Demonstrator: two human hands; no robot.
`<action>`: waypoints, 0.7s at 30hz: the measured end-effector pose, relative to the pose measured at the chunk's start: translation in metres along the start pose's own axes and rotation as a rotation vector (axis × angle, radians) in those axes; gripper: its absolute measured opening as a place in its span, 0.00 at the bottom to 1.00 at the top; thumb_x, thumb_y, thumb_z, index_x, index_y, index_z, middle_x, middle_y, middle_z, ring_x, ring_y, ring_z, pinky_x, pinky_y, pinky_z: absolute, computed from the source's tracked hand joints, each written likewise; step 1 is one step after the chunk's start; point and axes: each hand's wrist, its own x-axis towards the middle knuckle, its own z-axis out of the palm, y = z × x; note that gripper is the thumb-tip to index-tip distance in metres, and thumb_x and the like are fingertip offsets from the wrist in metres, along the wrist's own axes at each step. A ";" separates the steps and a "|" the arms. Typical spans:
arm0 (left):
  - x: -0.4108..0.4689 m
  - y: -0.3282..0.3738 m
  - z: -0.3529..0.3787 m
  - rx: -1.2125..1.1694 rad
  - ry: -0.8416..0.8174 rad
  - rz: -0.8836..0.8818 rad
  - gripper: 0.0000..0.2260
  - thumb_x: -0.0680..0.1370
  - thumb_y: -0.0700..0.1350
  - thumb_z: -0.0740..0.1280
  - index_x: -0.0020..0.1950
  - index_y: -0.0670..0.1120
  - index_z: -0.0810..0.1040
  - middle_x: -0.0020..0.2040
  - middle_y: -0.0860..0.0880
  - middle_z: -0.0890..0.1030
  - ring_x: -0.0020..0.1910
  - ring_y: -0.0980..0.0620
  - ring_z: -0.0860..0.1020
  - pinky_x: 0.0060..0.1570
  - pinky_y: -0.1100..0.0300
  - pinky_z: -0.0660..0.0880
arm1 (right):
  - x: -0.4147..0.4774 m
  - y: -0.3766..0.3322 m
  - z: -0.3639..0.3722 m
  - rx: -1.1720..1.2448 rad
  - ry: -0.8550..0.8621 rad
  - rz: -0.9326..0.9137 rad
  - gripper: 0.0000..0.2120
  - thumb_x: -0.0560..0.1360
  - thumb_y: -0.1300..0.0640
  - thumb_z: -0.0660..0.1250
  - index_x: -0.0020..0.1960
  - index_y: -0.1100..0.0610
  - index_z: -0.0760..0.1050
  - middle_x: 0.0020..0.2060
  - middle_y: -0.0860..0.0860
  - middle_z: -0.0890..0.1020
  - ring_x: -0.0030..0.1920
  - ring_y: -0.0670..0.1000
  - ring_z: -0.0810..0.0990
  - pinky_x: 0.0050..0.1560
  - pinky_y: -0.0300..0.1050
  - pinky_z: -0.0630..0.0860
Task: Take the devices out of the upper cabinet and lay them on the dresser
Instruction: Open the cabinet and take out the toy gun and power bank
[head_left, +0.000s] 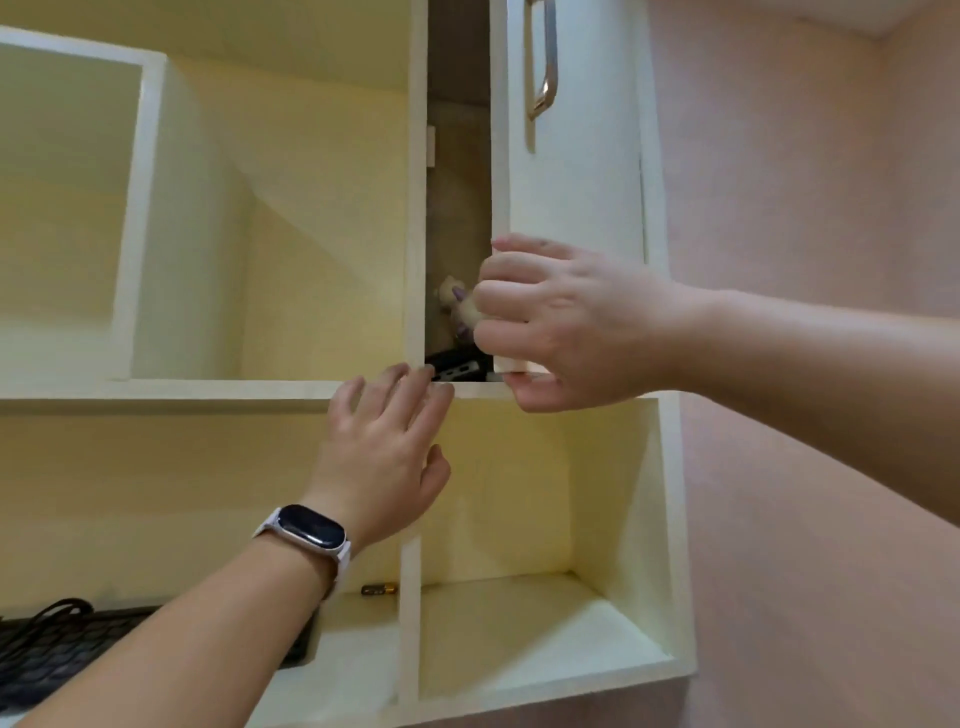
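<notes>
A: Right hand (561, 322) is wrapped around the bottom corner of the cabinet door (571, 171), fingers curled over its free edge, thumb under the lower edge. It grips there, not on the door handle (543, 57) at 12 o'clock, likely because the corner is the lowest reach.

B: Door state?

A: Only partly open. There's a narrow dark gap between the door and the divider panel (415, 208). My read is the door is mid-swing.

B: Devices?

A: One dark flat device (457, 364) sits on the cabinet floor at the gap's bottom, just at 11 o'clock of the right thumb. A small pale figurine (457, 301) stands above it (not a device, looks like a toy).

B: Left?

A: Left hand (387, 441) is empty, fingers spread, tips at the shelf edge just below the device, watch (306, 530) on the wrist. Probably staged to pull the device once the gap widens.

B: Anything else?

A: A keyboard (62, 654) with a cable lies on the lower shelf at 7 o'clock. Dresser is not in view.
</notes>
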 end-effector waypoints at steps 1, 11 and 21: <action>0.003 0.004 0.001 0.002 -0.022 0.020 0.25 0.70 0.49 0.67 0.66 0.43 0.74 0.66 0.41 0.76 0.65 0.40 0.71 0.62 0.39 0.66 | -0.006 0.001 -0.009 -0.007 -0.017 0.003 0.12 0.77 0.50 0.59 0.49 0.58 0.76 0.47 0.56 0.78 0.54 0.60 0.76 0.72 0.58 0.63; 0.013 0.040 0.008 -0.016 -0.093 0.061 0.27 0.69 0.49 0.65 0.68 0.44 0.74 0.67 0.41 0.74 0.65 0.38 0.69 0.64 0.41 0.62 | -0.083 0.001 -0.084 -0.110 -0.167 0.171 0.09 0.74 0.54 0.62 0.40 0.58 0.75 0.44 0.59 0.77 0.51 0.63 0.77 0.59 0.60 0.74; 0.013 0.039 0.018 -0.076 0.014 0.063 0.27 0.70 0.52 0.59 0.67 0.43 0.75 0.67 0.40 0.74 0.64 0.35 0.70 0.64 0.40 0.61 | -0.138 0.012 -0.095 -0.140 -0.206 0.258 0.11 0.76 0.53 0.60 0.41 0.58 0.77 0.47 0.60 0.79 0.54 0.63 0.78 0.61 0.56 0.73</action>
